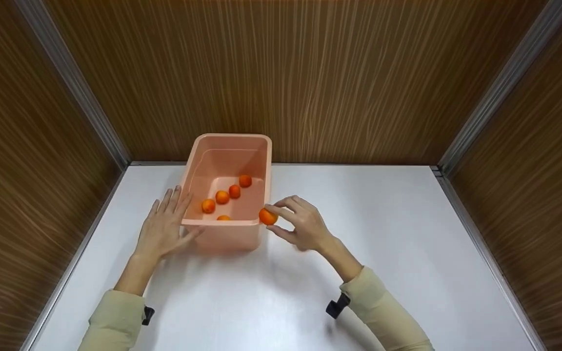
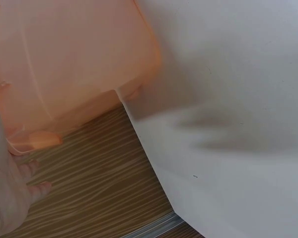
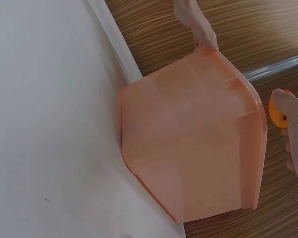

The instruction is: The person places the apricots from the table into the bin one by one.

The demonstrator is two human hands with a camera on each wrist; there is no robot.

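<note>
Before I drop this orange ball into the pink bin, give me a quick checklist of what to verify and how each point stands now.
1. Grip on the orange ball: ok. The right hand pinches it between fingertips and thumb.
2. Ball over the opening: not ok. It sits at the near right corner of the pink bin, at the rim rather than over the inside.
3. Bin steadied: ok. The left hand lies with straight fingers against the bin's left wall.
4. Room inside: ok. Five balls lie on the bin floor with bare floor around them.
5. Bin flat on the white table: ok, as far as the head view shows.
</note>
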